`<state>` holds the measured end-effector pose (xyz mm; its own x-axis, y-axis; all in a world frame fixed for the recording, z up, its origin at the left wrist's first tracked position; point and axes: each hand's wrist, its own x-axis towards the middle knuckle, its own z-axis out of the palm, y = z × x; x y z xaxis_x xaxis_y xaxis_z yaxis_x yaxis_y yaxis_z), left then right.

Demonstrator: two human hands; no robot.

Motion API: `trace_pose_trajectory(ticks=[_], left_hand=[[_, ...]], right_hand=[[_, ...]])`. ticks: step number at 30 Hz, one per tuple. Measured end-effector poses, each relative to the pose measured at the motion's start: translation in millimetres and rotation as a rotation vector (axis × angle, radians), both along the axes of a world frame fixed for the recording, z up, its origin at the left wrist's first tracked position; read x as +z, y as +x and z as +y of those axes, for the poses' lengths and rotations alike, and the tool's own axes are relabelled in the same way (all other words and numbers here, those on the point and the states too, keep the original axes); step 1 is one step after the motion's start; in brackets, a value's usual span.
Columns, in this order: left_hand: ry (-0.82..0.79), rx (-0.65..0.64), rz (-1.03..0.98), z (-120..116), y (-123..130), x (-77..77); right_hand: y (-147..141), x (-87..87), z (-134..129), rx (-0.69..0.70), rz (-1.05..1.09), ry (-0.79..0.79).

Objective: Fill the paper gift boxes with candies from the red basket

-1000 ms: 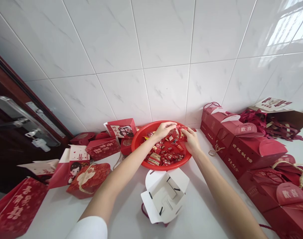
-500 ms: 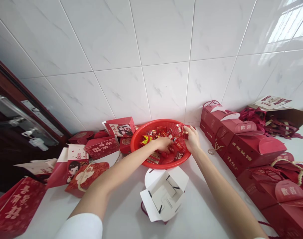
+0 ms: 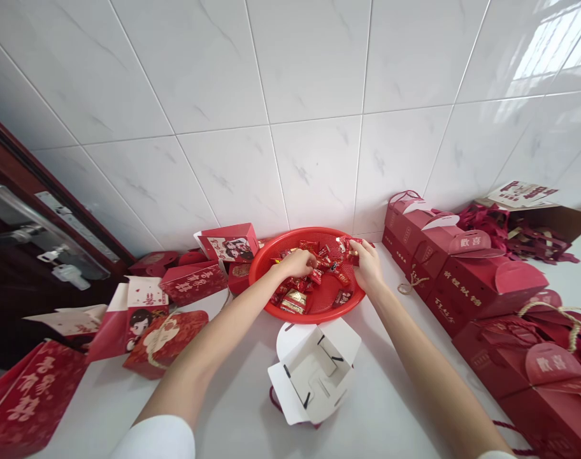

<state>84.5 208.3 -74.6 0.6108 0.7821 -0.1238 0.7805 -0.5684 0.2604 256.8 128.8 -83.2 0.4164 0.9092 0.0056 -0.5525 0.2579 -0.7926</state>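
Note:
A red plastic basket (image 3: 258, 264) of wrapped candies (image 3: 293, 301) stands against the tiled wall. My left hand (image 3: 297, 262) reaches over its middle with curled fingers above the candies; what they hold, if anything, is hidden. Red-wrapped candies (image 3: 350, 252) poke out from my right hand (image 3: 367, 264), which is closed on them at the basket's right rim. In front of the basket sits an open gift box (image 3: 314, 376), its pale inside facing up and its flaps spread. Nothing shows inside that box.
Red gift boxes (image 3: 481, 287) line the right side of the white table (image 3: 386, 395). More red boxes (image 3: 195, 284), some open, stand at left. A carton (image 3: 553, 223) with dark red ribbon handles is at far right. A dark door (image 3: 13, 268) borders the left.
My left hand has shifted left and up within the basket, uncovering candies and the basket floor near the front. My right hand keeps its grip and place.

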Motion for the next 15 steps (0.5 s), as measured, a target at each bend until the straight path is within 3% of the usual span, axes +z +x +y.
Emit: trace_pose_trajectory(ticks=[7,15], left_hand=[[-0.139,-0.144,-0.066,0.1,-2.7,-7.1],[-0.149,-0.075,0.155,-1.5,0.5,-6.0]], right_hand=[[0.3,2.5,-2.8,0.029,-0.018,0.002],[0.2,1.3,-2.7,0.031,-0.060,0.019]])
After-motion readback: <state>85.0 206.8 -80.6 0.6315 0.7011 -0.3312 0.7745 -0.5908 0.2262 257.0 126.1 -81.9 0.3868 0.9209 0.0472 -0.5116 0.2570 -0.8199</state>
